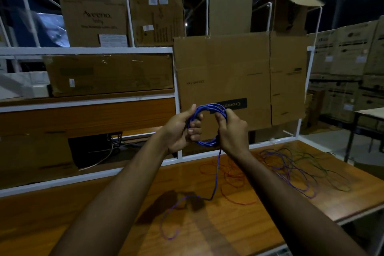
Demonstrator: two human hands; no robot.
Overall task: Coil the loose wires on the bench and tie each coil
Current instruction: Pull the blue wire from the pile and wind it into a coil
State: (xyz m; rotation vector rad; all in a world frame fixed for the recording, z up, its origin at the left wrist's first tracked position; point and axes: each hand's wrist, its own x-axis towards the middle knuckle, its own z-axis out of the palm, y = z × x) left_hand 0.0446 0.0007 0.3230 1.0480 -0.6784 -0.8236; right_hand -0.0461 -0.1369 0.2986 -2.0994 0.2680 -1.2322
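Here, blue wire coil [208,122] upright, tail [217,172] hanging

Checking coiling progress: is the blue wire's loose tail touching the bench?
Touching. The head view shows the tail dropping from the coil and lying on the bench.

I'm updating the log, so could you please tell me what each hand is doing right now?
Left hand: grips the blue wire coil.
Right hand: grips the same coil's other side.
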